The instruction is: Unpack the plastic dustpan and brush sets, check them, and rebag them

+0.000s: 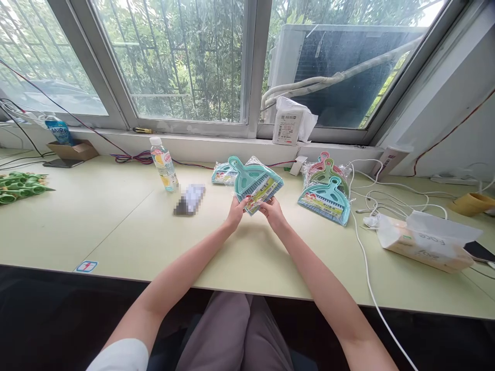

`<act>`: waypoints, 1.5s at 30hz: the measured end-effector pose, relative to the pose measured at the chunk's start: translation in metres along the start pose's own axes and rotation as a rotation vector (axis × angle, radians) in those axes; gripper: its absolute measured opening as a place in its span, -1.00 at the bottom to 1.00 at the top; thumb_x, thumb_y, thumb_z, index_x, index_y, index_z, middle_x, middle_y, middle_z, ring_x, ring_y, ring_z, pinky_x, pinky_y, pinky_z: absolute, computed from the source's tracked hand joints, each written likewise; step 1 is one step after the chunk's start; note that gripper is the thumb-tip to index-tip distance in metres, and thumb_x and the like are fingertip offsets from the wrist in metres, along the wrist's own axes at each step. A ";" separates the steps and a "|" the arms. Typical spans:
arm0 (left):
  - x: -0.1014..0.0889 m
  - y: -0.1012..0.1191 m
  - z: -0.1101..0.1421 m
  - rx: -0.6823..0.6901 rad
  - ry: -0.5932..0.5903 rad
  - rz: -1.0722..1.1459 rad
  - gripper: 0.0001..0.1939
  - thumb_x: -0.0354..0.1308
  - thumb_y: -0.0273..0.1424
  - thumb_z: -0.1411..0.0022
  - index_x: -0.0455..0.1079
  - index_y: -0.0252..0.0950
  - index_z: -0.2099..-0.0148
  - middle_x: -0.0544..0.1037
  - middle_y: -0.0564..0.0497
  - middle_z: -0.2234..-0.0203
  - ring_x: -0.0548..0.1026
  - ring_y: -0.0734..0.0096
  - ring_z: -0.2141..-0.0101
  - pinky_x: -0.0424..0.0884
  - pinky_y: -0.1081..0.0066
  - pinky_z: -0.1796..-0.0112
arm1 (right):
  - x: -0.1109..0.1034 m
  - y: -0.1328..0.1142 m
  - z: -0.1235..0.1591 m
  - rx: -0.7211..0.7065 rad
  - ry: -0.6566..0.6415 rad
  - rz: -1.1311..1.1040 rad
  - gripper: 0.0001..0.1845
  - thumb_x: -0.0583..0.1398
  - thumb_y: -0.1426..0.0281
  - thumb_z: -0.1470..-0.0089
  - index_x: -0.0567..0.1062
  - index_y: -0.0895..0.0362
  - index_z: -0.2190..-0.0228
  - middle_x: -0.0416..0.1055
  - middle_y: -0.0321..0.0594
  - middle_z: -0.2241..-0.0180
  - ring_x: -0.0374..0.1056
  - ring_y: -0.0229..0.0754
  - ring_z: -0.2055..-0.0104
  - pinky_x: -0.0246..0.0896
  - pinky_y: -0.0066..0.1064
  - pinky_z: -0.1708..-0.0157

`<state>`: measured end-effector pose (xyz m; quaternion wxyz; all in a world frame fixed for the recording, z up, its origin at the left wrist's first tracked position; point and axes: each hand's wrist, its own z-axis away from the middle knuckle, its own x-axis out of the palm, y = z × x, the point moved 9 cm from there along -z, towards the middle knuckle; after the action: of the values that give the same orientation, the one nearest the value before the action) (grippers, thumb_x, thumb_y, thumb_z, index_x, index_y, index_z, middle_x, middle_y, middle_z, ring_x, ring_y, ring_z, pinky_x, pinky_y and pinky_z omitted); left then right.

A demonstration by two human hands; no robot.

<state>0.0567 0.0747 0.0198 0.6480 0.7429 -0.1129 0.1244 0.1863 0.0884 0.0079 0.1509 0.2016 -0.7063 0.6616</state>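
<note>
My left hand (235, 212) and my right hand (273, 211) both pinch the near edge of a teal mini dustpan-and-brush set (255, 183) in clear plastic wrap, held just above the pale green table (116, 216). Its handle points away toward the window. Behind it lies another wrapped teal set (223, 174). To the right sits a stack of wrapped sets (327, 196), teal on top with green and pink beneath.
A drink bottle (164, 165) stands left of centre beside a blurred small object (189, 199). Green plastic items (19, 186) lie far left. White cables (386, 196), a tissue pack (425, 242) and tape roll (469, 203) occupy the right. A white bag (292, 122) sits on the sill.
</note>
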 end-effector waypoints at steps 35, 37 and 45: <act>0.001 -0.013 -0.001 -0.068 0.010 -0.158 -0.58 0.16 -0.32 -0.07 0.20 -0.25 0.01 0.45 -0.10 0.05 0.48 0.19 0.13 0.51 0.25 0.28 | -0.013 0.013 -0.004 0.091 0.139 -0.017 -0.80 0.26 0.42 0.07 0.39 0.11 0.34 0.54 -0.20 0.34 0.50 -0.17 0.37 0.47 -0.23 0.24; -0.003 -0.016 -0.007 -0.078 -0.005 -0.128 -0.54 0.17 -0.35 -0.05 0.19 -0.24 -0.02 0.43 -0.10 0.03 0.50 0.21 0.15 0.53 0.20 0.26 | -0.022 0.006 -0.008 0.131 0.123 0.093 -0.87 0.23 0.43 0.05 0.41 0.13 0.36 0.54 -0.17 0.39 0.49 -0.13 0.38 0.46 -0.19 0.26; -0.043 -0.001 -0.037 -0.068 -0.038 0.074 -0.48 0.14 -0.45 -0.05 0.17 -0.19 -0.09 0.45 -0.06 0.06 0.54 0.28 0.23 0.56 0.12 0.23 | -0.057 -0.070 -0.017 -0.467 0.172 0.881 -0.54 0.11 0.59 0.04 0.41 0.03 0.08 0.39 -0.14 -0.01 0.37 -0.05 0.03 0.26 -0.06 -0.02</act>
<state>0.0151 0.1120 0.0091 0.6656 0.7180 -0.1566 0.1301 0.2689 0.1068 0.0427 -0.0438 -0.2100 -0.8385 0.5008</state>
